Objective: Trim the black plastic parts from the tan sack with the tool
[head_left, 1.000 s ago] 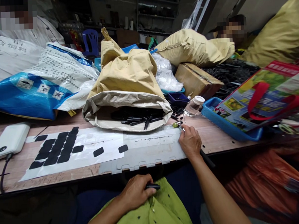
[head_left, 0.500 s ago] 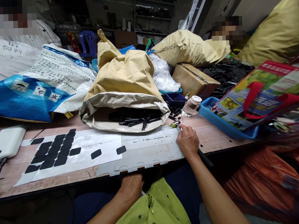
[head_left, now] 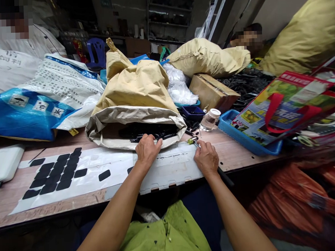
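My left hand (head_left: 148,150) is at the mouth of a tan woven sack (head_left: 135,84) with its edge rolled back. Its fingers and thumb close around one of the slim black plastic parts (head_left: 167,134) lying there; the fingertips are partly hidden. On the right, my right hand (head_left: 207,157) is wrapped around a tool (head_left: 194,140) with a metal and yellow-green front end. A black handle end sticks out below that hand. Beneath both hands lies a grey-white sheet (head_left: 174,169). Black rounded pads (head_left: 59,173) sit in rows on white paper to the left.
A clear jar (head_left: 210,119) stands behind my right hand, near a dark blue tray (head_left: 193,112). A blue basket (head_left: 250,135) holds a colourful bag. A blue-white sack (head_left: 59,96) and a white power bank (head_left: 8,162) are leftward. Two people sit across the table.
My left hand has come up from below the table edge to the black parts at the sack mouth. My right hand keeps its hold on the tool. The view has shifted slightly.
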Demonstrator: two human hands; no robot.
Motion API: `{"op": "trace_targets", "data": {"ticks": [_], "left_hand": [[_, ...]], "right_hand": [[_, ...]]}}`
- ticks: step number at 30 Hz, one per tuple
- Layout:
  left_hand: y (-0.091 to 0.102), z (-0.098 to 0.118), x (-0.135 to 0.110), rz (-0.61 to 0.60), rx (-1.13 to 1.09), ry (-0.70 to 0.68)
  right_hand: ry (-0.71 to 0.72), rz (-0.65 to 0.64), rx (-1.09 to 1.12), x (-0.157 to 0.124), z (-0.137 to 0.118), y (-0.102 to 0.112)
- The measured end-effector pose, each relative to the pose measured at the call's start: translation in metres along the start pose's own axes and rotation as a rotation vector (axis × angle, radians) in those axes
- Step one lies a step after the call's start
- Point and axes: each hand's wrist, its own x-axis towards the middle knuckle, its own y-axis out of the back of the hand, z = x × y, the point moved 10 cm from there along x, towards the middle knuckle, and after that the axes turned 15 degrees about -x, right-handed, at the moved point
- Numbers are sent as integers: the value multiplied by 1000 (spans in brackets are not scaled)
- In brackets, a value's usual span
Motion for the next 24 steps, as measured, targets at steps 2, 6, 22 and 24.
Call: {"op": "trace_targets", "data": {"ticks": [2, 6, 22, 24], "left_hand": [[-7, -6, 5, -35, 29, 18], [-1, -8, -4, -61, -4, -31], [-5, -20, -68, -281, -261, -295], [-6, -22, -66, -289, -277, -278]], "right_hand": [[1, 2, -1, 0, 0, 0], [-2, -3, -9, 0, 0, 1], [-22, -6, 9, -1, 1, 0], [-23, 0, 19, -1, 4, -2]]}}
